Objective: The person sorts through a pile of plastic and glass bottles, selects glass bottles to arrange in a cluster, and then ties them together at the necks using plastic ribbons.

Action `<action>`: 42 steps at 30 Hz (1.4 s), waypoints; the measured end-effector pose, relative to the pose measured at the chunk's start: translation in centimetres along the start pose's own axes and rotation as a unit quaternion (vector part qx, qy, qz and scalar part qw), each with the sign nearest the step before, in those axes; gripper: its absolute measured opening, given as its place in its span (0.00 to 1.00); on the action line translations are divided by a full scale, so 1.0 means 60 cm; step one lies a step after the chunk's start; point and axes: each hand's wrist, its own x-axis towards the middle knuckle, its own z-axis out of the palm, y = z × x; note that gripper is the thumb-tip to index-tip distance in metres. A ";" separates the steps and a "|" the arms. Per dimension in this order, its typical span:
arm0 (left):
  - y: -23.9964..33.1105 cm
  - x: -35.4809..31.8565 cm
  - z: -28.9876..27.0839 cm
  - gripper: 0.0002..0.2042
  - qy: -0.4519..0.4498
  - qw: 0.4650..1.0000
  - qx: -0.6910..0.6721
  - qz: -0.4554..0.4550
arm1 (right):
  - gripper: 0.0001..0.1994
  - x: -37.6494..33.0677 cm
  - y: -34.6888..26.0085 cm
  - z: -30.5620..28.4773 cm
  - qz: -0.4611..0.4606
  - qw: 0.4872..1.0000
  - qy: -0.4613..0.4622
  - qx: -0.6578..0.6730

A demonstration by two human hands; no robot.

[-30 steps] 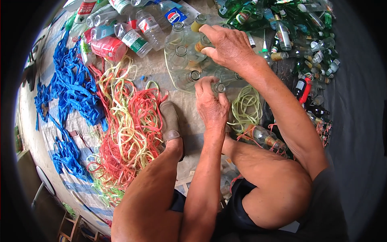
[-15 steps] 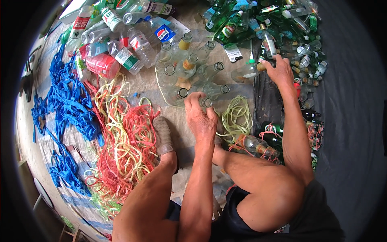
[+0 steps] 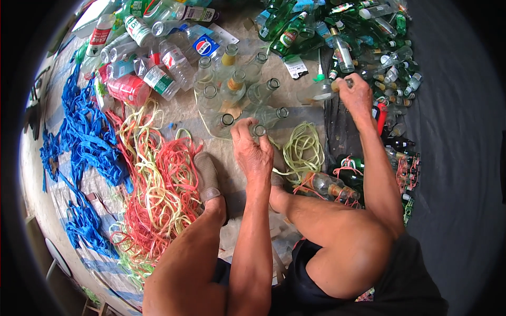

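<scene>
A group of clear glass bottles (image 3: 233, 87) stands upright and close together on the ground sheet, a pale strap around part of it. My left hand (image 3: 253, 152) is curled around the nearest bottle (image 3: 258, 130), just below its mouth. Off to the right, a clear glass bottle (image 3: 315, 93) lies on its side with its neck toward my right hand (image 3: 357, 99). The thumb and fingers of that hand are closed at the bottle's neck end, partly hiding it.
Plastic bottles (image 3: 158, 58) are heaped at the far left, green glass bottles (image 3: 290, 34) at the far right. Blue strips (image 3: 100, 142) and red and yellow plastic straps (image 3: 168, 189) lie on the left. A coil of yellow-green strap (image 3: 304, 150) and tied bottles (image 3: 329, 185) lie near my right knee.
My right hand has closed its fingers at the neck of the lying bottle. My left hand keeps its hold on the nearest standing bottle. The whole view has shifted slightly.
</scene>
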 end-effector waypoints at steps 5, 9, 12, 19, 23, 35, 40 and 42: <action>-0.004 -0.001 -0.001 0.16 0.010 1.000 0.014 -0.017 | 0.15 -0.023 -0.040 -0.121 -0.099 0.988 0.102 0.058; 0.011 0.003 -0.010 0.18 0.016 1.000 0.010 -0.014 | 0.09 -0.059 -0.111 -0.227 -0.144 0.962 0.132 0.192; 0.011 0.003 -0.014 0.20 0.013 1.000 0.014 -0.011 | 0.08 -0.084 -0.159 -0.279 -0.158 0.951 0.139 0.225; 0.013 0.000 -0.007 0.20 0.017 1.000 0.018 -0.013 | 0.10 -0.117 -0.228 -0.282 -0.150 0.936 0.088 0.306; 0.009 -0.001 -0.009 0.21 0.019 0.999 0.020 -0.022 | 0.07 -0.122 -0.252 -0.250 -0.201 0.923 0.025 0.327; 0.014 -0.004 -0.012 0.23 0.027 0.998 0.003 -0.059 | 0.06 -0.110 -0.275 -0.127 -0.279 0.898 -0.041 0.338; 0.018 -0.005 -0.011 0.23 0.030 0.998 0.001 -0.060 | 0.08 -0.114 -0.276 -0.116 -0.272 0.888 -0.085 0.361; 0.012 -0.007 -0.007 0.23 0.029 0.998 -0.001 -0.062 | 0.08 -0.113 -0.279 -0.109 -0.281 0.886 -0.085 0.359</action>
